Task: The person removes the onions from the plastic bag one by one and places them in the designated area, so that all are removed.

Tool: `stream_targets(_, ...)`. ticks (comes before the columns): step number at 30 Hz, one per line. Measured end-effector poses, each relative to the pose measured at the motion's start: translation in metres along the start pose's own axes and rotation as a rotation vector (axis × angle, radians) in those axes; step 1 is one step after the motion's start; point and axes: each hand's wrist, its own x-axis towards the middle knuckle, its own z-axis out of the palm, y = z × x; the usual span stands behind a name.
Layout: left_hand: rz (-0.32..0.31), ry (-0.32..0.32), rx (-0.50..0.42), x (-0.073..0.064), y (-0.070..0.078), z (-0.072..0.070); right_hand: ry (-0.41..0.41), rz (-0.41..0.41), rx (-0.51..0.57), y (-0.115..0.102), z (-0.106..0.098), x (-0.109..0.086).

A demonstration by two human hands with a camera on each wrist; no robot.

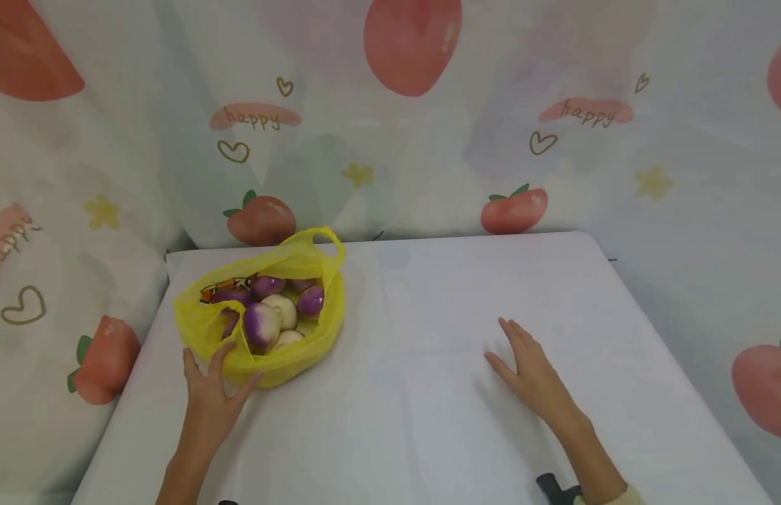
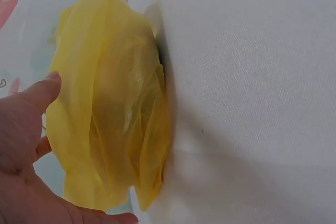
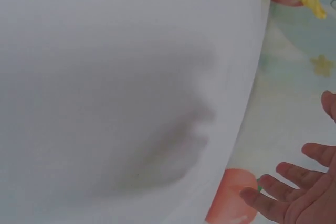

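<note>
A yellow plastic bag (image 1: 327,330) sits at the left rear of the white table, its mouth open upward. Several purple-and-white turnips (image 1: 262,327) lie inside it. My left hand (image 1: 209,401) is at the bag's near left side, fingers and thumb spread apart, fingertips right at the plastic. In the left wrist view the thumb and fingers of the left hand (image 2: 18,150) overlap the bag (image 2: 115,98), whose folded side hides the turnips. Well to the right, my right hand (image 1: 537,375) hovers over the table with fingers extended and holds nothing.
The white tabletop (image 1: 416,407) stretches between the hands and beyond the right one. A patterned cloth backdrop (image 1: 416,147) with fruit, hearts and lettering rises behind and beside the table. One bag handle (image 1: 335,245) stands up at the back.
</note>
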Motion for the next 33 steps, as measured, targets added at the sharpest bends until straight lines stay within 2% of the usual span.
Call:
stream_targets(7, 0.004, -0.018, -0.085, 0.001, -0.002, 0.000, -0.014, -0.060, 0.022, -0.025, 0.014, 0.019)
stream_targets(14, 0.026, 0.019, -0.135, 0.004, -0.005, 0.004, -0.042, -0.103, 0.053, -0.049, 0.022, 0.036)
stream_targets(17, 0.009, 0.062, -0.182, 0.006, -0.005, 0.005, -0.050, -0.124, 0.065, -0.060, 0.024, 0.043)
stream_targets(22, -0.033, 0.200, -0.254, 0.013, -0.007, 0.006, -0.065, -0.172, 0.085, -0.077, 0.029, 0.053)
stream_targets(24, -0.054, 0.233, -0.288, 0.016, -0.009, 0.007, -0.072, -0.195, 0.093, -0.084, 0.031, 0.057)
stream_targets(27, -0.079, 0.247, -0.345, 0.020, -0.012, 0.009, -0.080, -0.223, 0.102, -0.093, 0.036, 0.063)
stream_targets(33, -0.086, 0.232, -0.432, 0.025, -0.015, 0.012, -0.117, -0.263, 0.132, -0.113, 0.044, 0.073)
